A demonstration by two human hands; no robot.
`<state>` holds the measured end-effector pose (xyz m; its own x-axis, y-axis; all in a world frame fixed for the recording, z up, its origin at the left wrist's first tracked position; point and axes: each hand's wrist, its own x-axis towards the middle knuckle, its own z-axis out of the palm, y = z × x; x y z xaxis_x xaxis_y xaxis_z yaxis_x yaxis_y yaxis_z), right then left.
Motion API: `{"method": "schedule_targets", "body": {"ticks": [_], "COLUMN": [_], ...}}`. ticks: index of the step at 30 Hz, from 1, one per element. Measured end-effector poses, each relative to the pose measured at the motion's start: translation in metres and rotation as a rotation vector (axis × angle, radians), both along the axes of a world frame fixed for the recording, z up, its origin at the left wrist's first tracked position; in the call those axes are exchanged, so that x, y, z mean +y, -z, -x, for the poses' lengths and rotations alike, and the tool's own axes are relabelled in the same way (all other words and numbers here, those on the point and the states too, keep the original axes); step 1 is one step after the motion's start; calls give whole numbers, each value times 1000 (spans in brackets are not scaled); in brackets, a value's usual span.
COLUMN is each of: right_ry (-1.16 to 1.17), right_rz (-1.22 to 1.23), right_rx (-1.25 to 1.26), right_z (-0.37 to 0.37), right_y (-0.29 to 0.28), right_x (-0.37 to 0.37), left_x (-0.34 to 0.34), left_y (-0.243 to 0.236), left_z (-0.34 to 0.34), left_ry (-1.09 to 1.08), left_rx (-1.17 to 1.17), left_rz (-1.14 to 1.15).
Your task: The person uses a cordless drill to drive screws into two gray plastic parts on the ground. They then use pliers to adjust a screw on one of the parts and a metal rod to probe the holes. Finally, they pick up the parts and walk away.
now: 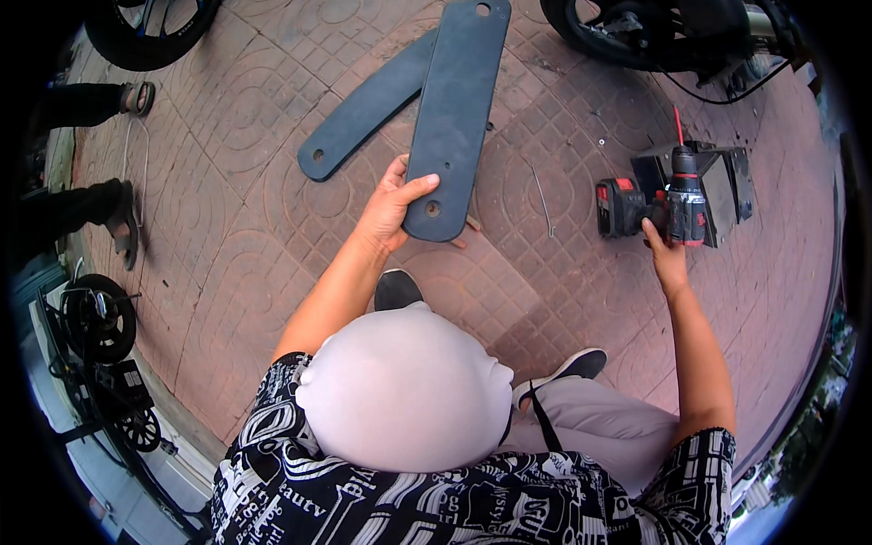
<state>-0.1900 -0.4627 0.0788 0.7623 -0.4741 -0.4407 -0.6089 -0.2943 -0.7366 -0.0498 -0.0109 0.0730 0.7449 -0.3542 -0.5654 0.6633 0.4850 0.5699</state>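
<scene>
Grey plank (459, 109), probably stiff and heavy, is overlapping a lower plank (363, 127) above paving (236, 127); left hand (391, 211) is gripping its near end, long edges likely suiting lifting; right hand (669, 262) is grasping a drill (686, 204).

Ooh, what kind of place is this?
Probably an outdoor walkway or yard: there are patterned paving stones underfoot, a motorbike at the top right, and what looks like greenery at the right edge.

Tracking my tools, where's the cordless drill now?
On the head view's right side, the cordless drill is in the right hand, beside a black angular part.
</scene>
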Motion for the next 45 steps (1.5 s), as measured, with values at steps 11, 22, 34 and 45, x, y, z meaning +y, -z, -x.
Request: {"method": "schedule_targets", "body": {"ticks": [11, 22, 34, 45], "right_ry": [65, -265, -382, -526], "right_rz": [318, -376, 553, 642], "right_rx": [21, -129, 219, 218], "right_z": [22, -52, -61, -62], "right_y": [13, -51, 75, 78], "right_x": [38, 209, 185, 189], "left_x": [-5, -11, -4, 2], "left_y": [-14, -25, -40, 2], "left_z": [2, -1, -1, -3], "left_ry": [5, -14, 38, 105], "left_rx": [-93, -131, 9, 358], "left_rz": [70, 126, 365, 916]}}
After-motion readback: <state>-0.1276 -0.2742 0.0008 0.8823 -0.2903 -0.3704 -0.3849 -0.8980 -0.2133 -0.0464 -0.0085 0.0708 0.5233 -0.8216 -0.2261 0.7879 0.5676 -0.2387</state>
